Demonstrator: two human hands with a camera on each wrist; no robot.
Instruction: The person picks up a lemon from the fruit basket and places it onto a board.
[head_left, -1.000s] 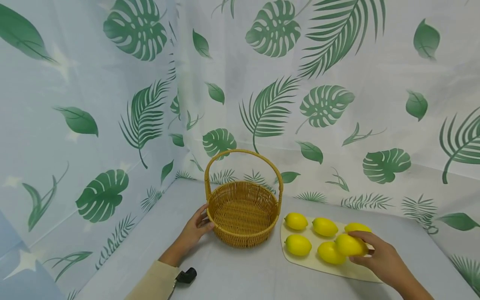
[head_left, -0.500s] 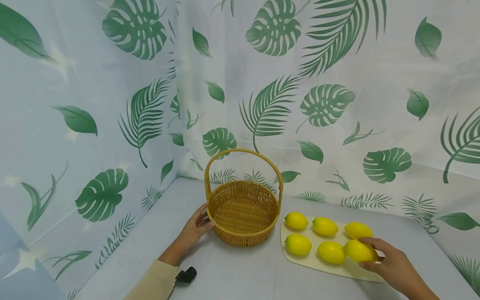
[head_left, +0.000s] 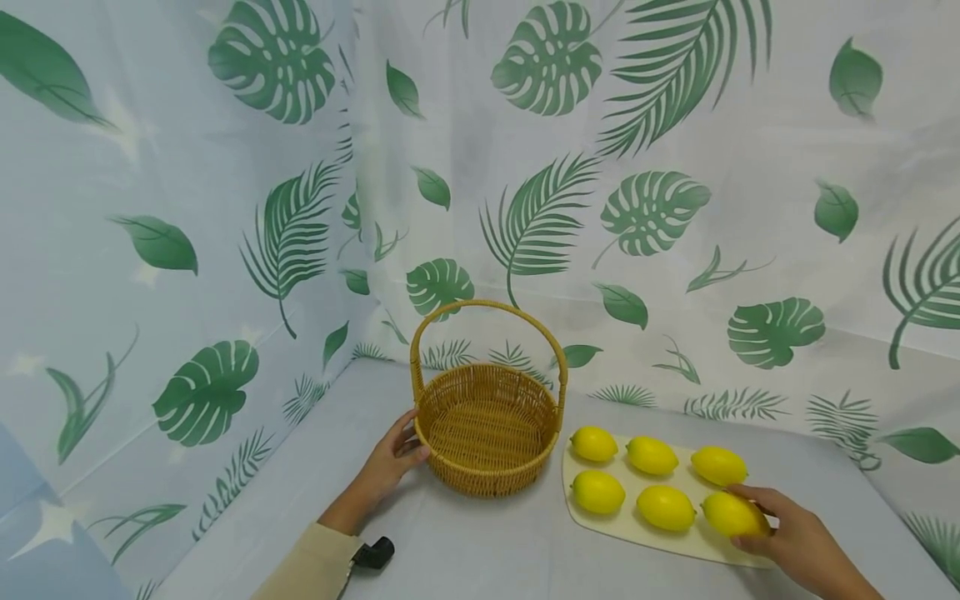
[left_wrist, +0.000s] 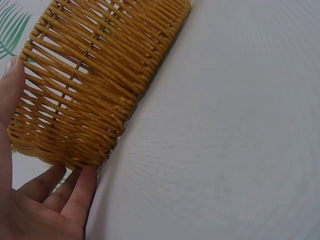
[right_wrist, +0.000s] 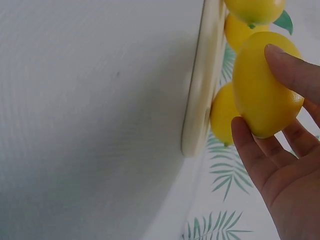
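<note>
A round wicker basket [head_left: 487, 429] with a tall arched handle stands on the table. My left hand [head_left: 386, 458] holds the left side of its outer wall. In the left wrist view the thumb lies near the rim, and the fingertips [left_wrist: 86, 176] touch the wall low down. My right hand [head_left: 795, 537] holds a yellow lemon [head_left: 731, 514] between thumb and fingers at the right front of a cream board [head_left: 637, 533]. Whether this lemon touches the board I cannot tell. Several more lemons [head_left: 665, 508] lie on the board in two rows.
White table covering [head_left: 480, 550] extends around the basket and board. Leaf-printed curtains [head_left: 660, 100] rise behind and at the left. A black strap piece [head_left: 373, 552] sits at the left wrist, by a beige sleeve [head_left: 311, 562].
My right hand has moved the lemon rightward and lower, from overlapping the front middle lemon to the board's front right. The back right lemon shows fully. My left hand stays on the basket.
</note>
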